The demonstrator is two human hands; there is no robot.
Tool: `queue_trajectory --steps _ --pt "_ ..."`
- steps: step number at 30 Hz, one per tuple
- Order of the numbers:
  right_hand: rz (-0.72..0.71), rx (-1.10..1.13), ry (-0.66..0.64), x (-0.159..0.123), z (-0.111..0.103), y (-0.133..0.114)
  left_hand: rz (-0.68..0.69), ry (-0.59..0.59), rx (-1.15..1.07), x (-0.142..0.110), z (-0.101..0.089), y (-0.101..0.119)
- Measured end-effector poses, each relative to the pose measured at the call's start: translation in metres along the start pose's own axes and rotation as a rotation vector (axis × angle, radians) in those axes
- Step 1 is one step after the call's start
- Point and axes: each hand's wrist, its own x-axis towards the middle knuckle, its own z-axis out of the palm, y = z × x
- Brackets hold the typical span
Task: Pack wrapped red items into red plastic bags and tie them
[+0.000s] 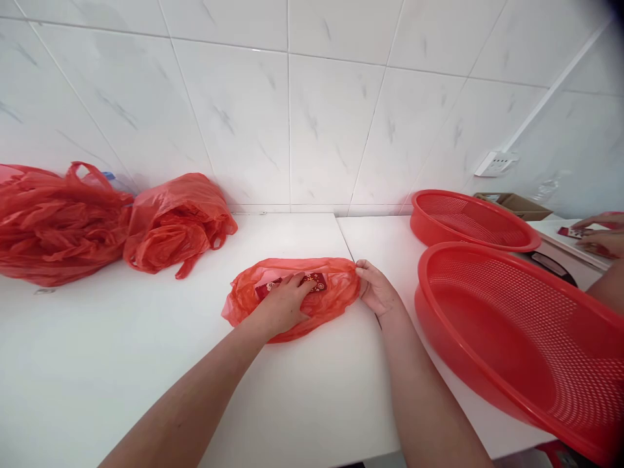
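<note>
In the middle of the white table lies a thin red plastic bag (336,305), its mouth open toward me. Inside it rests a dark red packet (319,281) with a pale, gold-like pattern. My left hand (285,302) reaches into the bag from the front, its fingers curled over the packet and hiding its middle. At the bag's right end, my right hand (375,286) pinches the rim between thumb and fingers.
Two bundles of red plastic bags, a large one (58,224) and a smaller one (182,224), sit at the left. Two red perforated baskets (480,325) stand at the right. Beyond them are a cardboard box (517,205), a scale (553,266) and another person's hands (602,237).
</note>
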Motion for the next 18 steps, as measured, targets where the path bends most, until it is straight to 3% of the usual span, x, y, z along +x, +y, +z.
queue_trajectory --steps 5,10,12,14,16,18 --pt "-0.145 0.068 0.152 0.006 -0.014 0.003 -0.007 0.014 -0.023 0.000 -0.001 0.002" --pt "-0.180 -0.062 0.215 0.012 -0.015 0.009 -0.064 0.027 -0.081 0.003 -0.009 0.003" --pt "-0.163 -0.226 0.307 0.012 -0.011 0.008 -0.112 0.040 -0.065 0.007 -0.013 0.002" --pt "-0.248 -0.503 0.490 0.010 -0.003 0.005 -0.137 0.028 -0.027 0.013 -0.015 0.002" --pt "-0.457 -0.792 0.689 0.003 0.010 -0.002 -0.140 0.025 0.026 0.019 -0.013 0.002" --pt "-0.666 -0.950 0.769 -0.007 0.027 -0.008 -0.130 0.040 0.070 0.026 -0.008 0.003"
